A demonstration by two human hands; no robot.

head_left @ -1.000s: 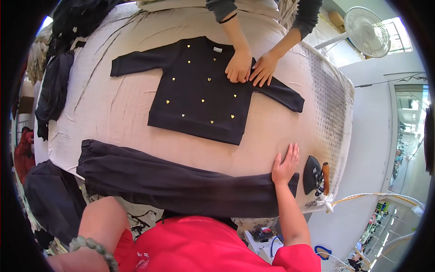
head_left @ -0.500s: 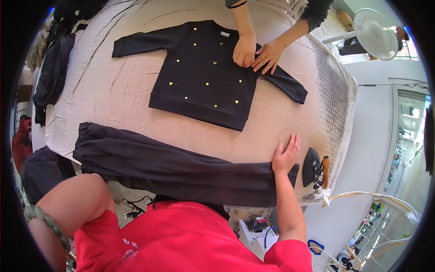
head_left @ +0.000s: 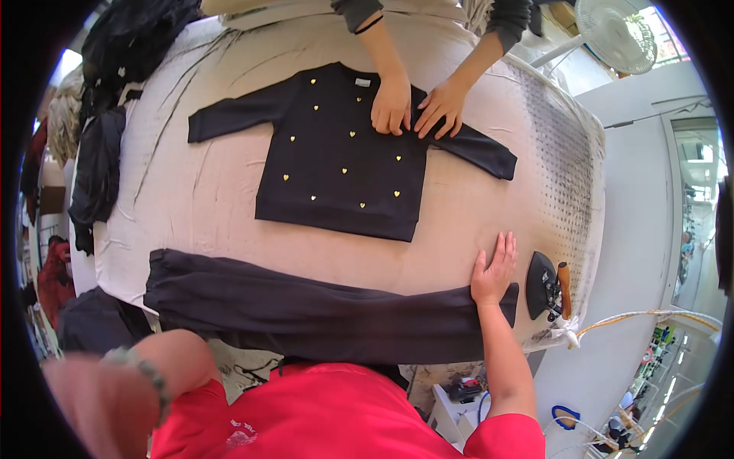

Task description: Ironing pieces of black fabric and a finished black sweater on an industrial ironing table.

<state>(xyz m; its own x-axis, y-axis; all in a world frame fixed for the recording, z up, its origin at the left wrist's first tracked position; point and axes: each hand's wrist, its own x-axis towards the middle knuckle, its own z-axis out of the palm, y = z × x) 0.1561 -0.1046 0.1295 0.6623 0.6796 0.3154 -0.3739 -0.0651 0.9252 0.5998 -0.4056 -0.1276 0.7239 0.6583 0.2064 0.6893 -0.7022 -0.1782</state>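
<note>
Left grip (head_left: 103,402): blurred at lower left; cannot tell whether wide or holding something.
Right grip (head_left: 495,275): wide, palm flat on the trousers' (head_left: 329,317) right end, fingers over the desk (head_left: 210,191).
Trousers: stretched along the desk's near edge.
Iron (head_left: 540,287): just right of that grip.
Sweater (head_left: 329,161): flat beyond the trousers, co-worker's hands (head_left: 443,105) near its right-side sleeve.

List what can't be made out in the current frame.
All head view:
- Left grip: finger pose lost to blur.
- Dark trousers: strip hidden by the right forearm.
- Black sweater: patch covered by the co-worker's hands.
- Co-worker's head: cut off by the top edge.
</note>
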